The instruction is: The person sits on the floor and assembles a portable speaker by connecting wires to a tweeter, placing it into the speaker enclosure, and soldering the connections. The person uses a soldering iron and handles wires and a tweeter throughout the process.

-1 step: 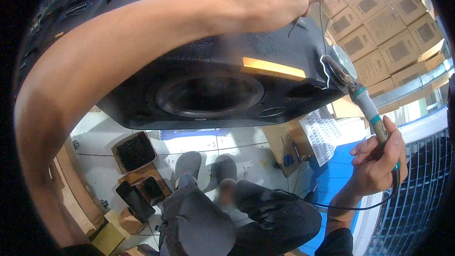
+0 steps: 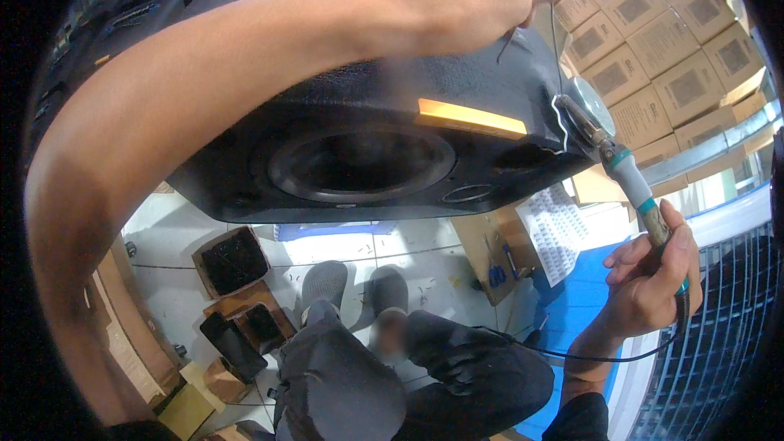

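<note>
My right hand is closed round the handle of a soldering iron with a white and teal grip, its tip pointing up and left. That tip lies at the right end of a large black speaker cabinet, beside a round silver disc. My left hand reaches across the cabinet and pinches a thin grey wire, which looks like solder. The wire runs down close to the iron's tip; whether they touch cannot be made out. A white line, perhaps a lead, edges the cabinet there.
An orange strip lies along the cabinet's edge above a round speaker cone. Stacked cartons stand at the far right. The iron's black cable loops past my knee. Below are a printed sheet, a blue surface and black blocks.
</note>
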Demonstrator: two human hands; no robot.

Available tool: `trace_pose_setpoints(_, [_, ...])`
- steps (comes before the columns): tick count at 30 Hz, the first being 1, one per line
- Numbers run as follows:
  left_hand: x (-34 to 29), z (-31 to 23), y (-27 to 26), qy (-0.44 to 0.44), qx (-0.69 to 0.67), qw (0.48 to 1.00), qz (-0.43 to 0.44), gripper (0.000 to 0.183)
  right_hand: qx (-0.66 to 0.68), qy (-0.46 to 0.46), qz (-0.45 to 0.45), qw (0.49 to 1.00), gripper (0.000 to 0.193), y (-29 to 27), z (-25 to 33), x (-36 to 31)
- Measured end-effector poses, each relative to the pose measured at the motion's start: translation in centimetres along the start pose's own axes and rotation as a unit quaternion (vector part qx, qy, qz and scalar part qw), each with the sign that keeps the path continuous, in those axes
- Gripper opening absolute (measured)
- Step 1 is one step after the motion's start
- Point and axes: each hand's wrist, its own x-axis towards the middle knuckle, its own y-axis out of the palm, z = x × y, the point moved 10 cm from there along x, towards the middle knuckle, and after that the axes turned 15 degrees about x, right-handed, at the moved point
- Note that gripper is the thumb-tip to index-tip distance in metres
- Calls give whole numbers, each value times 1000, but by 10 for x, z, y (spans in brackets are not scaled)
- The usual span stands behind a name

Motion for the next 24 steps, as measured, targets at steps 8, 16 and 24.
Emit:
trace_pose_setpoints(8, [4, 3, -8, 8, 25, 999, -28, 27, -4, -29, 26, 999, 51, 7, 3, 2])
trace_pose_setpoints(16, [4, 6, -7, -10, 16, 1000, -19, 27, -2, -30, 28, 999, 51, 8, 3, 2])
trace_pose_setpoints(24, [2, 5, -7, -14, 16, 1000, -13, 28, 9, -14, 2, 1000, 51, 6, 1, 2])
